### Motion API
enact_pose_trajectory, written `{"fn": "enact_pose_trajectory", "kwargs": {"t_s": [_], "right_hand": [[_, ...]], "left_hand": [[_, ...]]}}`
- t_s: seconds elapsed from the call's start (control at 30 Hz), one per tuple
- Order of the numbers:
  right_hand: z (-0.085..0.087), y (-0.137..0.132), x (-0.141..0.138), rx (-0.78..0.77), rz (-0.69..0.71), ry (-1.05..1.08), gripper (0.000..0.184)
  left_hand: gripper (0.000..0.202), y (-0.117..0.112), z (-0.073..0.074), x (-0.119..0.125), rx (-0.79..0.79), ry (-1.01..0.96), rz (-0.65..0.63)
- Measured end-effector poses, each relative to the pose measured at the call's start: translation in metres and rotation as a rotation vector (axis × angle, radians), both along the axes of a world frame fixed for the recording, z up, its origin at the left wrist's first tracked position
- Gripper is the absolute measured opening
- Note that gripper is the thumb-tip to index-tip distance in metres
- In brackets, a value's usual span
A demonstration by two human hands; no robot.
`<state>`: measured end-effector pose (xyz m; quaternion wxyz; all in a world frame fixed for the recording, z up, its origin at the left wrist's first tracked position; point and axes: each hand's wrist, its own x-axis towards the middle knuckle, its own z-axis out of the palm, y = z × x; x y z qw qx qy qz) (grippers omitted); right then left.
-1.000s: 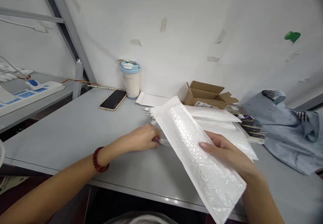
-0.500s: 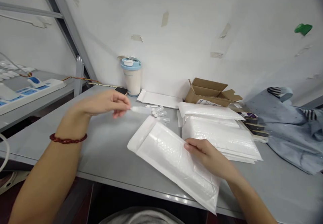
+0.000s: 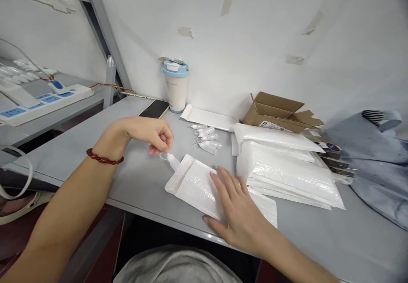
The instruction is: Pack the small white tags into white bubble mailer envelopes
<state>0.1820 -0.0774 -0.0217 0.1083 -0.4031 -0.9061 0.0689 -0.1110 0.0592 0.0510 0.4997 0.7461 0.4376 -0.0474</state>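
My left hand pinches the cap end of a small clear plastic bottle, whose other end sits in the open mouth of a white bubble mailer. The mailer lies flat near the grey table's front edge. My right hand rests on the mailer with fingers stretched out flat, pressing it down. Several more small clear bottles lie loose just beyond the mailer. A stack of white bubble mailers lies to the right.
A blue-lidded cup and a phone stand near the wall. A flat white envelope, an open cardboard box, dark packets and a grey-blue cloth lie at the back right. A power strip sits on the left shelf.
My left hand picked a small bottle from the pile, lifted it, and brought it down to the mailer's mouth. My right hand laid the mailer flat and now presses on it.
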Motion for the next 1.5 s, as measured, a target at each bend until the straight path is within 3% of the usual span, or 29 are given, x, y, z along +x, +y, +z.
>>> {"fn": "enact_pose_trajectory", "kwargs": {"t_s": [0.07, 0.27, 0.4, 0.6, 0.77, 0.93, 1.07, 1.2, 1.3, 1.4, 1.5], "right_hand": [[-0.001, 0.003, -0.001, -0.06, -0.047, 0.033, 0.074], [0.004, 0.007, 0.0, -0.189, -0.15, 0.169, 0.073], [0.004, 0.008, 0.0, -0.211, -0.212, 0.225, 0.068], [0.004, 0.012, -0.001, -0.259, -0.251, 0.272, 0.065], [0.006, 0.013, 0.0, -0.286, -0.286, 0.303, 0.063], [0.007, 0.012, -0.001, -0.272, -0.219, 0.277, 0.056], [0.008, 0.012, 0.001, -0.249, -0.201, 0.254, 0.053], [0.012, 0.013, 0.005, -0.209, -0.139, 0.257, 0.054], [0.015, 0.015, 0.007, -0.141, 0.018, 0.24, 0.05], [0.014, 0.015, 0.006, -0.147, 0.155, 0.105, 0.045], [0.009, 0.015, 0.003, -0.179, 0.161, -0.022, 0.051]], "left_hand": [[0.008, 0.003, -0.01, 0.01, -0.055, 0.006, -0.01], [0.012, 0.0, -0.031, 0.04, -0.069, -0.093, -0.007], [0.01, -0.012, -0.033, 0.055, -0.019, -0.179, 0.1], [0.011, -0.027, -0.032, 0.07, -0.063, -0.303, -0.035], [0.017, -0.03, -0.037, 0.077, -0.275, -0.377, -0.074], [0.023, -0.036, -0.041, 0.085, -0.355, -0.4, -0.119], [0.016, -0.034, -0.028, 0.076, -0.323, -0.382, -0.129], [0.021, -0.019, -0.018, 0.053, 0.002, -0.187, 0.097], [0.031, -0.01, -0.025, 0.046, 0.082, -0.016, 0.144], [0.031, -0.008, -0.037, 0.053, -0.022, -0.015, 0.069], [0.025, -0.01, -0.045, 0.06, -0.094, -0.053, 0.027]]}}
